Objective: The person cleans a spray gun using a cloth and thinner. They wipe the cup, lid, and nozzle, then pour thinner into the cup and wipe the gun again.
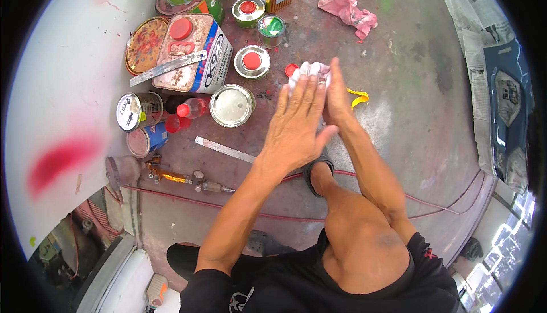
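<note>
While pressed palm to palm, left hand (296, 122) and right hand (337, 93), grip holding one white rag (309, 71)

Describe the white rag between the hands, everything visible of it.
The white rag is a crumpled, soft-looking wad of cloth with faint pinkish stains. It is pressed between the left hand and the right hand, so only its top bulges out above the fingertips; the rest is hidden. It is held above the stained concrete floor, near a small red cap.
</note>
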A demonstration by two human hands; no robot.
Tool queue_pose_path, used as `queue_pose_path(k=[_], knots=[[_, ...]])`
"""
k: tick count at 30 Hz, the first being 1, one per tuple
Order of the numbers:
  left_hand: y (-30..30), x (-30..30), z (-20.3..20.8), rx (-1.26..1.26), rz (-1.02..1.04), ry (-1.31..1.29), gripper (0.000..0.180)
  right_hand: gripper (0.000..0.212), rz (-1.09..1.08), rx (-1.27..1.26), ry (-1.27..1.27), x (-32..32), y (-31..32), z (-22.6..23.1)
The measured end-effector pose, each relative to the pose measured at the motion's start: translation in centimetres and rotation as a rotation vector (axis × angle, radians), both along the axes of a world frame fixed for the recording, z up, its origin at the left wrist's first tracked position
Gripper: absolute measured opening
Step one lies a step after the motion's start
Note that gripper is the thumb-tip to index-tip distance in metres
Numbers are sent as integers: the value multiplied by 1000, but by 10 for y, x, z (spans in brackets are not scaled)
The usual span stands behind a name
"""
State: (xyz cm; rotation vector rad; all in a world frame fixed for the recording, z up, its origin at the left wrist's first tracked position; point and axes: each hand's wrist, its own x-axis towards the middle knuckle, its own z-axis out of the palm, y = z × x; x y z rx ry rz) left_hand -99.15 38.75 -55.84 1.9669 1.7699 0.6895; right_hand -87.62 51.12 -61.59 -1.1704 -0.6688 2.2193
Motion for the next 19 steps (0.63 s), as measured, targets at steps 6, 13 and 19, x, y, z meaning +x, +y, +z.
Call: queue_pose_path(k=[6, 13, 19], knots=[[-2, -5, -54, -33, 24, 311, 81, 39, 258, 925, -719, -38, -37, 13], [-3, -7, -34, -45, -77, 167, 77, 43, 90, 162, -418, -23, 3, -5], [-21, -15, -42, -155, -102, 408, 80, 42, 646, 428, -593, -8, 8, 16]])
